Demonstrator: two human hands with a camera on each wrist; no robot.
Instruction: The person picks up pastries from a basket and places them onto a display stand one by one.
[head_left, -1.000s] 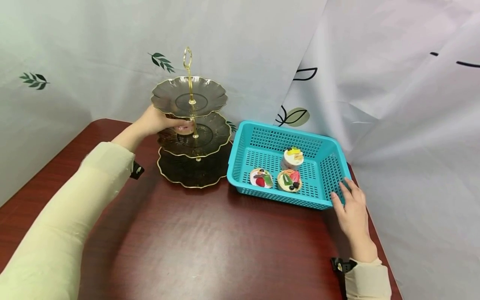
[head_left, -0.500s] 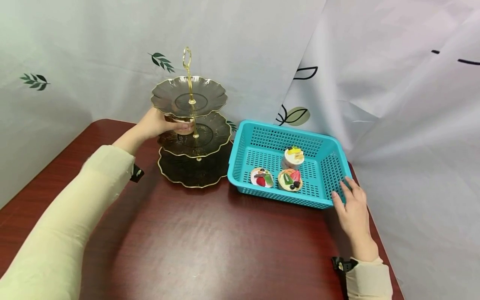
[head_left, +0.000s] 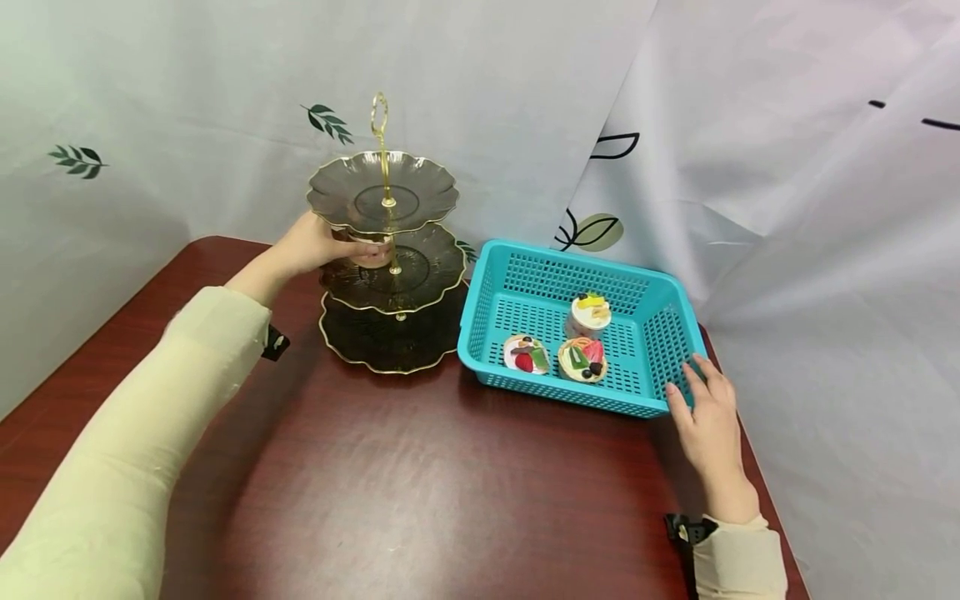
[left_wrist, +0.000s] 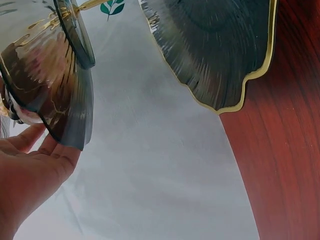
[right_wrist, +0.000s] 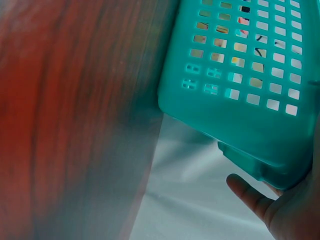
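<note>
A three-tier cake stand point(head_left: 427, 287) with dark scalloped, gold-edged plates stands at the left centre of the head view. My left hand point(head_left: 303, 246) reaches between its top and middle plates and holds a small round cake point(head_left: 372, 260), pale pink at the side, over the left part of the middle plate. The top plate partly covers this cake. In the left wrist view the fingers point(left_wrist: 62, 152) show below a plate's edge. My right hand point(head_left: 708, 421) rests on the right front corner of a turquoise basket point(head_left: 562, 392), fingers relaxed over the rim, thumb apart from it.
Inside the basket lie two fruit tarts point(head_left: 582, 360) point(head_left: 526, 355) and a small cream cup cake point(head_left: 588, 315) topped with yellow fruit. The basket stands close to the stand's right side on a red-brown wooden table point(head_left: 420, 483). A pale curtain point(head_left: 517, 125) hangs behind.
The small cake in my left hand has shifted slightly and sits a bit more upright over the middle plate. My right hand stays on the basket; the view has drifted slightly.
</note>
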